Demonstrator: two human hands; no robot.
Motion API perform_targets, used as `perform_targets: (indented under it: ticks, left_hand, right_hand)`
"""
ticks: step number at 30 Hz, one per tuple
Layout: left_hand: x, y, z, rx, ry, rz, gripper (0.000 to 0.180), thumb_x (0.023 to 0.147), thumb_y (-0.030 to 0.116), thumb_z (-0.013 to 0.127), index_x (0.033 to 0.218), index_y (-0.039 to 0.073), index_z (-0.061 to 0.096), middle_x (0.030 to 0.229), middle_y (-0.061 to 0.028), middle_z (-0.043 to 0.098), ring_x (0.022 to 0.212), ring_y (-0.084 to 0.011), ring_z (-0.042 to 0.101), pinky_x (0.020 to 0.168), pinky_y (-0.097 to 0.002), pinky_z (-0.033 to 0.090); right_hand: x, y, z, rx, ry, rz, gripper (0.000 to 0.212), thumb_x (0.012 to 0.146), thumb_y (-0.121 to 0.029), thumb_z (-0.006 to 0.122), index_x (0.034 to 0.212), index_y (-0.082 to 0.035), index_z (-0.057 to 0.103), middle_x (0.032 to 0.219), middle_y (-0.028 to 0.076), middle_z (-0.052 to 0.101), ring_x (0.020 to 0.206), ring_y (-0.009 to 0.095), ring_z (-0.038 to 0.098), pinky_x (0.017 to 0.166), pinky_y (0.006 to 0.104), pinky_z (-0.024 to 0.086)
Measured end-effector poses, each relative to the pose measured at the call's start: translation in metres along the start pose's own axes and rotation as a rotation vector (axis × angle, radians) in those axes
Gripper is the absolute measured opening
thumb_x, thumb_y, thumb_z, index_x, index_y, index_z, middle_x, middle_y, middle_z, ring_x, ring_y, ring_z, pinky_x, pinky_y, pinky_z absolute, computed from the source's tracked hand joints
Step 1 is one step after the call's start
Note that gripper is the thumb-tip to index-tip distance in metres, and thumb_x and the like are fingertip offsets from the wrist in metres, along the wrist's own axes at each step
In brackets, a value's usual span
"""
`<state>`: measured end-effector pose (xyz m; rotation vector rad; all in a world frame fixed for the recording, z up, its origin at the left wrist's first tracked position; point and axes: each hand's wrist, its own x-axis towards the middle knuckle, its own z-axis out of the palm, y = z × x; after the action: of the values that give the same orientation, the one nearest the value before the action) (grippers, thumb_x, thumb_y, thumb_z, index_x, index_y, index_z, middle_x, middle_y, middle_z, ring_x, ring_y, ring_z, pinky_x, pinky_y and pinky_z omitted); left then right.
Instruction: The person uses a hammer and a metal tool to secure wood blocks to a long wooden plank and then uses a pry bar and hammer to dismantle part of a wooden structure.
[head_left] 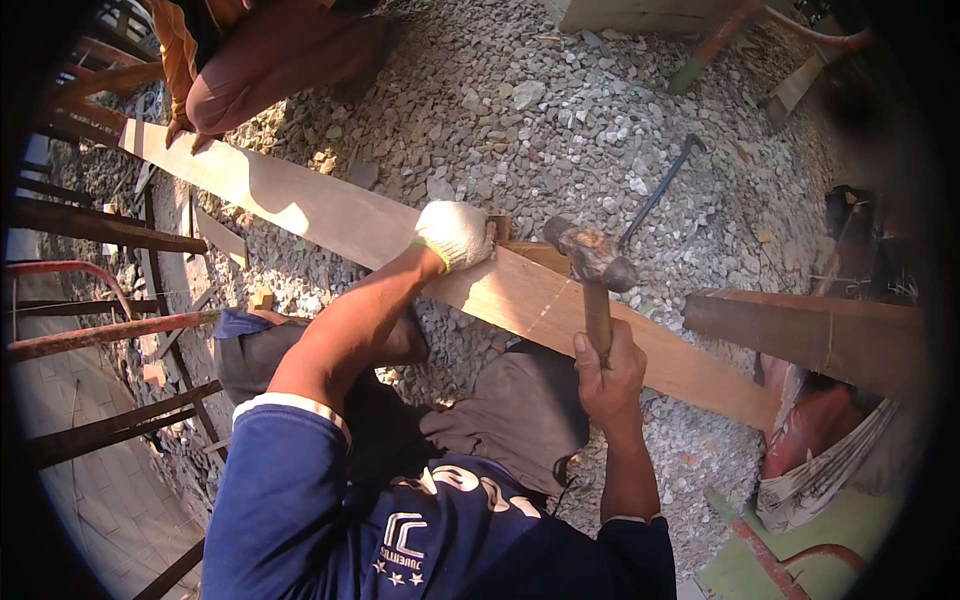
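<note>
A long, pale wooden plank (340, 215) lies slantwise before me, from far left to near right. My left hand (455, 235), in a white knit glove, is closed over its far edge, beside a small wood block (500, 228); the fingertips are partly hidden. Bare and wrapped round a wooden handle, my right hand (612, 380) holds a hammer (595, 262) upright above the plank. The hammer's worn head is just right of the gloved hand. A short wood piece (540, 255) shows behind the plank's far edge. A pencil-like line crosses the plank left of the hammer.
At far left another person's hand (190, 138) rests on the plank's end. A blue bent bar (662, 190) lies on gravel (480, 110). A thick beam (800, 335) juts in at right, near another person's red clothing (815, 430). Metal tubes (110, 335) and timbers stand left.
</note>
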<state>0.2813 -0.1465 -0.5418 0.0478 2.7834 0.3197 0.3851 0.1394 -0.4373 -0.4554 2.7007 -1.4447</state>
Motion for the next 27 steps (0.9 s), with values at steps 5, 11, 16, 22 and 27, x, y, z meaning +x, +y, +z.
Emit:
perform_targets:
  ticks: [5, 11, 16, 22, 27]
  left_hand:
    - [-0.003, 0.002, -0.008, -0.013, 0.0, -0.033, 0.036, 0.091, 0.034, 0.054, 0.092, 0.006, 0.077, 0.083, -0.0225, 0.072, 0.079, -0.0416, 0.072, 0.075, -0.0504, 0.056]
    - [-0.007, 0.005, -0.019, -0.046, 0.054, 0.007, 0.035, 0.088, 0.034, 0.057, 0.093, 0.006, 0.077, 0.087, -0.0222, 0.073, 0.083, -0.0406, 0.072, 0.078, -0.0492, 0.057]
    - [-0.009, 0.004, -0.022, -0.023, -0.034, -0.016, 0.037, 0.088, 0.035, 0.056, 0.093, 0.006, 0.077, 0.09, -0.0221, 0.073, 0.086, -0.0413, 0.072, 0.079, -0.0488, 0.057]
    - [-0.007, 0.006, -0.021, -0.029, -0.021, -0.02, 0.038, 0.088, 0.036, 0.054, 0.092, 0.006, 0.078, 0.09, -0.0223, 0.073, 0.086, -0.041, 0.072, 0.079, -0.0482, 0.057]
    - [-0.003, 0.004, -0.017, 0.001, -0.043, -0.015, 0.039, 0.089, 0.036, 0.054, 0.093, 0.005, 0.078, 0.09, -0.0219, 0.074, 0.087, -0.0403, 0.073, 0.079, -0.0476, 0.057]
  right_hand:
    - [-0.007, -0.034, -0.007, 0.482, 0.289, -0.458, 0.038, 0.105, -0.032, 0.057, 0.121, -0.001, 0.042, 0.088, 0.011, 0.056, 0.076, 0.019, 0.059, 0.061, 0.034, 0.055]
    - [0.001, 0.068, 0.057, -0.245, -0.143, 0.068, 0.023, 0.097, -0.019, 0.068, 0.098, 0.0, 0.055, 0.073, 0.024, 0.063, 0.067, 0.05, 0.062, 0.059, 0.0464, 0.051]
    - [0.03, -0.029, -0.008, 0.145, 0.135, -0.149, 0.028, 0.103, -0.027, 0.06, 0.105, 0.001, 0.054, 0.076, 0.01, 0.061, 0.064, 0.017, 0.062, 0.057, 0.0323, 0.049]
    - [-0.026, -0.023, -0.036, 0.435, 0.189, -0.035, 0.029, 0.105, -0.029, 0.055, 0.104, -0.001, 0.048, 0.08, 0.008, 0.053, 0.067, 0.014, 0.057, 0.059, 0.0281, 0.05]
    - [-0.038, 0.002, 0.038, 1.141, 0.193, 0.689, 0.028, 0.109, -0.031, 0.047, 0.097, -0.005, 0.051, 0.074, 0.005, 0.052, 0.057, 0.015, 0.054, 0.053, 0.0285, 0.049]
